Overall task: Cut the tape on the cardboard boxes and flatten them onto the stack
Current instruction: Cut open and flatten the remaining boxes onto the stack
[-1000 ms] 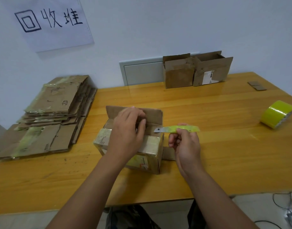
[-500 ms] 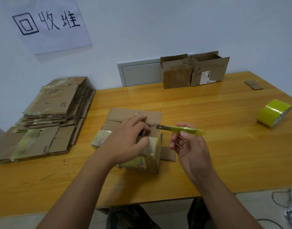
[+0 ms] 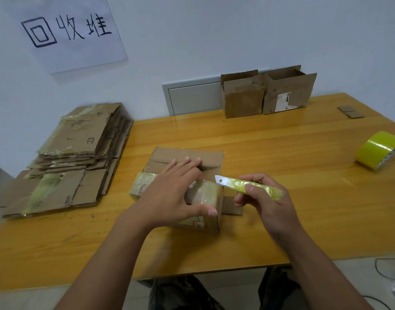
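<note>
A small taped box (image 3: 198,198) sits near the front middle of the wooden surface (image 3: 281,198), its far flap (image 3: 187,156) folded back and lying open. The left hand (image 3: 172,195) lies flat over the box top, fingers straight and pointing away, thumb pressed against the near right corner. The right hand (image 3: 266,202) hovers just right of the box and pinches a knife (image 3: 248,186) with a yellow-green handle between thumb and curled fingers; the bare blade points left, its tip just above the box's right edge, whether touching I cannot tell. A small cardboard scrap (image 3: 232,205) lies against the box's right side. To the left, a stack (image 3: 80,148) of flattened boxes rests at the surface's left end, partly overhanging it. At the far edge, against the wall, stand two open boxes (image 3: 268,92) side by side. A roll of yellow-green tape (image 3: 377,149) lies on its side at the right, and two small cardboard pieces (image 3: 349,111) lie near the far right corner. A paper sign (image 3: 67,32) with handwritten characters hangs on the wall.
</note>
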The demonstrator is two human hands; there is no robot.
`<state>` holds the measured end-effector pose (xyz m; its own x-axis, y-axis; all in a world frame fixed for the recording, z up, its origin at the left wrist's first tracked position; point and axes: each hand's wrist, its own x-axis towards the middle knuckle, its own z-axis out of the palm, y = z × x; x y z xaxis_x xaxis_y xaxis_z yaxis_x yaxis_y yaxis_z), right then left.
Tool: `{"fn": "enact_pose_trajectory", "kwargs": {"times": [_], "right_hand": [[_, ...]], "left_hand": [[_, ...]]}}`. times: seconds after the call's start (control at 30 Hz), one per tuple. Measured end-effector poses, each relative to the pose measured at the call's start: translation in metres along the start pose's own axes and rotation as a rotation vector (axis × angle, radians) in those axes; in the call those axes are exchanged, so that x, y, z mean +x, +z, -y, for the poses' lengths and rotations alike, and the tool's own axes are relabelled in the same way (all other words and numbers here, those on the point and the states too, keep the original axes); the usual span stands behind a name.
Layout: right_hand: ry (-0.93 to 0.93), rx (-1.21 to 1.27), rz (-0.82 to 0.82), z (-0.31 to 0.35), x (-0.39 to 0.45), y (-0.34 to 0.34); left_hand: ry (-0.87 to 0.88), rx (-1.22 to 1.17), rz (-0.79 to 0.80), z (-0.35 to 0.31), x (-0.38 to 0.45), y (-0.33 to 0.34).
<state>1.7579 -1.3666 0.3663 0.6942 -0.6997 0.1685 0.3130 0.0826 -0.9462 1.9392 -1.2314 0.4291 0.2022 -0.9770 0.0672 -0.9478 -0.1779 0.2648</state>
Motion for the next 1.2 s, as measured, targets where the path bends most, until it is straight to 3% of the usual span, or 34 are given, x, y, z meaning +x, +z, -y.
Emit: {"fn": "enact_pose_trajectory", "kwargs": {"times": [0.43,0.6,0.67,0.73,0.83,0.93,1.1,1.2], "right_hand": [[0.079,0.2,-0.058,-0.01,-0.003,0.014],[0.007,0.302,-0.167,-0.009,0.0,0.006],[-0.071,0.188,-0.169,-0.011,0.004,0.008],[-0.192,-0.082,-0.107,-0.013,0.006,0.016],[-0.334,-0.413,-0.002,-0.018,0.005,0.029],[-0.428,-0.549,-0.015,-0.025,0.006,0.032],[-0.47,-0.638,-0.054,-0.027,0.011,0.036],[-0.474,-0.667,-0.039,-0.025,0.016,0.039]], "left_hand": [[0.03,-0.004,-0.024,0.004,0.003,-0.001],[0.073,0.037,-0.113,0.004,0.006,-0.003],[0.098,0.073,-0.153,0.004,0.007,-0.004],[0.135,0.129,-0.236,0.004,0.005,-0.001],[0.18,0.237,-0.525,0.004,-0.002,0.01],[0.173,0.27,-0.754,0.004,-0.017,0.034],[-0.011,-0.074,-0.695,-0.006,-0.048,0.076],[-0.122,-0.144,-0.677,-0.011,-0.049,0.077]]}}
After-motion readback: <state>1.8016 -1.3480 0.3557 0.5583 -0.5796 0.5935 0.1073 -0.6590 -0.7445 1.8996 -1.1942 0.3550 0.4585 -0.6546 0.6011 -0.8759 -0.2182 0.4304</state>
